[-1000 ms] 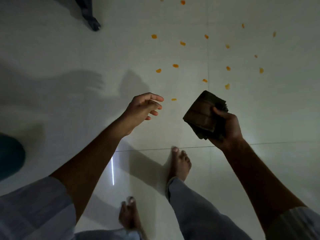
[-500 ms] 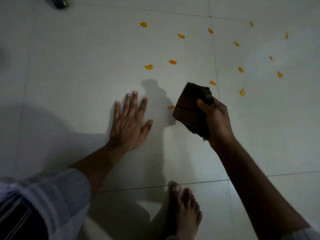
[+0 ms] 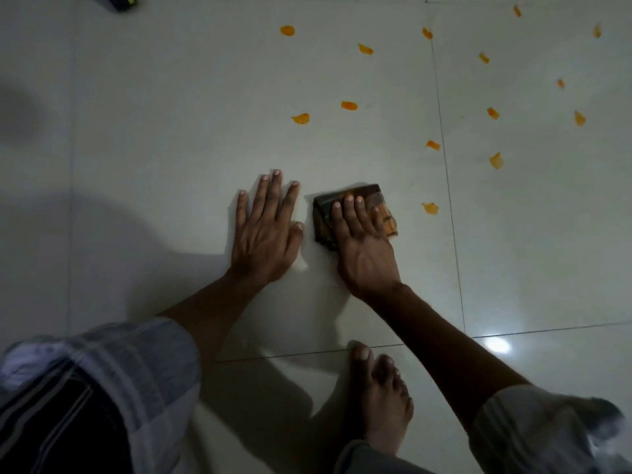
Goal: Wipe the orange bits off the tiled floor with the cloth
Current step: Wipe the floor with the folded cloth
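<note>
A folded dark brown cloth (image 3: 323,217) lies flat on the pale tiled floor (image 3: 171,131), with orange smeared on its right edge. My right hand (image 3: 362,248) presses down on the cloth with fingers spread over it. My left hand (image 3: 265,230) rests palm-down on the tile just left of the cloth, fingers apart, holding nothing. Several orange bits dot the floor beyond and to the right: the nearest orange bit (image 3: 430,208) sits just right of the cloth, and others such as an orange bit (image 3: 301,118) lie farther out.
My bare foot (image 3: 379,391) stands on the tile below the right forearm. A dark object (image 3: 123,0) pokes in at the top left edge. Grout lines (image 3: 448,200) run vertically right of the cloth and horizontally near my foot.
My right hand brought the cloth down from the air onto the floor beside my left hand, covering the spot where the closest orange bit lay. The view has moved closer to the floor.
</note>
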